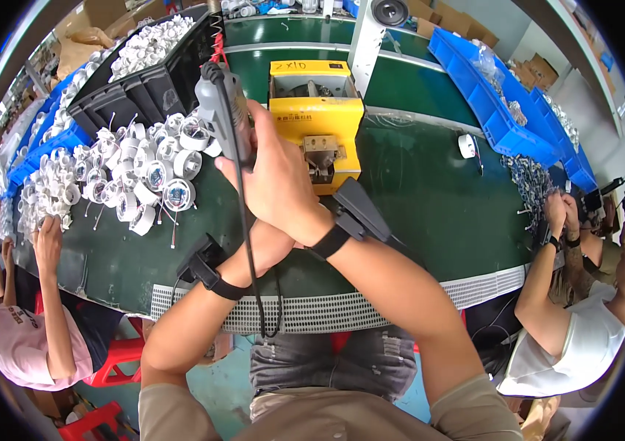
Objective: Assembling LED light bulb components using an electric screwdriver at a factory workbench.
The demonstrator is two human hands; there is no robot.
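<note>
My right hand (279,180) is wrapped around a grey electric screwdriver (218,103) that hangs upright from a coiled spring. A black cable runs from its top down past my wrists. My left hand (272,242) lies beneath the right one, its fingers hidden, so what it holds cannot be seen. Just beyond and to the right of my hands stands a yellow screw feeder (320,121). To the left is a heap of white round housings (179,194), several with circuit boards and thin wires. Black straps with small boxes sit on both wrists.
A black crate (158,88) of white parts stands at the far left, beside blue bins (48,154). More blue bins (503,121) are at the right. One white round housing (467,145) lies on the green work surface (430,198). Co-workers sit on both sides.
</note>
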